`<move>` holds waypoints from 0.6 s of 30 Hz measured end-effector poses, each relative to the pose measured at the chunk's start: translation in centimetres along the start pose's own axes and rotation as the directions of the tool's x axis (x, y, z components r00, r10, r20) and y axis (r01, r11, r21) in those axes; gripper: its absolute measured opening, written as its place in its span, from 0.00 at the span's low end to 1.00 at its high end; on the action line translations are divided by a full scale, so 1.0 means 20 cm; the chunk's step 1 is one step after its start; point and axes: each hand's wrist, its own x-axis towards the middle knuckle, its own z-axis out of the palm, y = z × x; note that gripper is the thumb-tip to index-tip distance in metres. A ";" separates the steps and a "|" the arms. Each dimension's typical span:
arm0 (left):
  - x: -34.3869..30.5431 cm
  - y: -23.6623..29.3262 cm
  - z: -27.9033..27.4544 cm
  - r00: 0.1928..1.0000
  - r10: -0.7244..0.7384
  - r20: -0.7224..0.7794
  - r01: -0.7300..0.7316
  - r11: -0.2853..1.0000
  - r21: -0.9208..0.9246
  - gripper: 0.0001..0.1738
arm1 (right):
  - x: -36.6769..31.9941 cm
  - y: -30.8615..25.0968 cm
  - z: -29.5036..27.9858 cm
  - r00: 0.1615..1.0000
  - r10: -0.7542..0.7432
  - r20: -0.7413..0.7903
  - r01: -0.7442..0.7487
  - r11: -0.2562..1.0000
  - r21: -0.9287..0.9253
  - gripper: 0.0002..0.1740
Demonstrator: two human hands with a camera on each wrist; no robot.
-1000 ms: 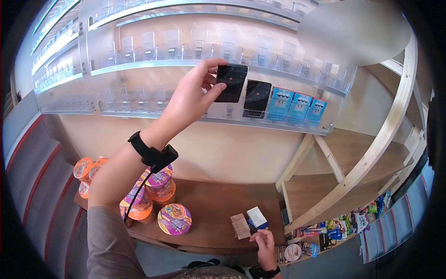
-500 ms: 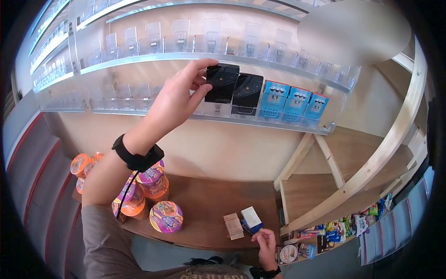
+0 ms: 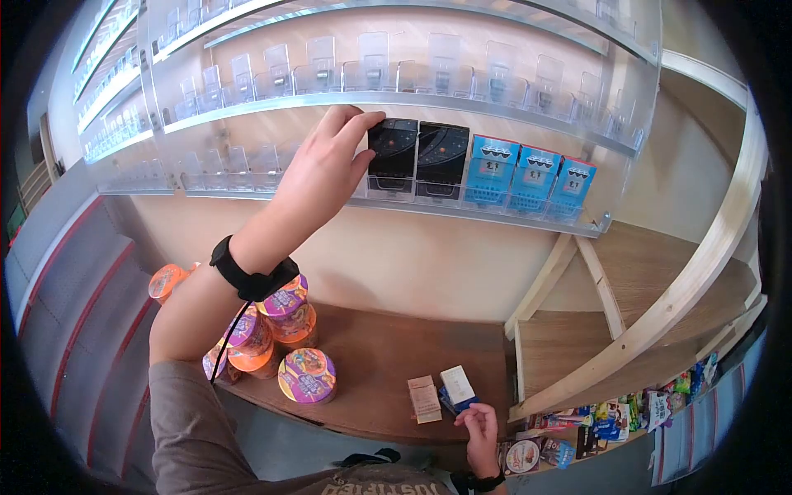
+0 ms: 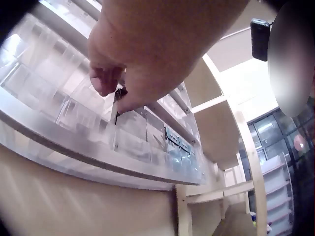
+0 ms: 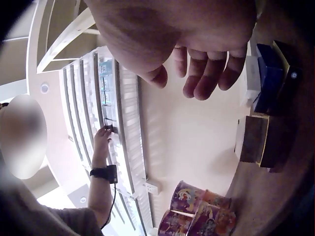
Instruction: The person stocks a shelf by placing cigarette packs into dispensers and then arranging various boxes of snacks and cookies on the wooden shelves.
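With our left hand (image 3: 327,158) we pinched the left black box (image 3: 392,153) near its top, perhaps because its foot stood behind the shelf lip (image 3: 495,215), beside a second black box (image 3: 442,155). Our right hand (image 3: 481,433), fingers loosely curled and empty, hung near the white box (image 3: 457,383).

Display shelves (image 3: 495,114) and packaged snacks (image 3: 610,421) show a shop.

At 12 o'clock, a see-through shelf (image 3: 495,215) holds two black boxes (image 3: 443,155), with three blue boxes (image 3: 535,175) toward 3. At 6 o'clock, a brown table (image 3: 379,346) holds bright tubs (image 3: 307,376) toward 9 and little piles of boxes (image 3: 425,400) toward 4.
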 end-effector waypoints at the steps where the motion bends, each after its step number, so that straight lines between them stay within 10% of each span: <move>1: 0.00 0.00 0.01 0.998 0.051 -0.045 -0.048 0.996 0.079 0.21 | 0.00 0.01 0.00 1.000 0.012 -0.001 -0.012 1.000 0.024 0.12; 10: -0.01 0.07 0.04 0.951 0.304 -0.055 -0.283 0.928 0.244 0.33 | 0.03 0.02 -0.06 1.000 0.001 0.012 -0.001 1.000 0.016 0.12; 18: 0.03 0.11 0.03 0.975 0.219 0.045 -0.224 0.957 0.186 0.30 | 0.05 0.04 -0.09 0.999 0.021 0.044 -0.022 0.999 0.033 0.11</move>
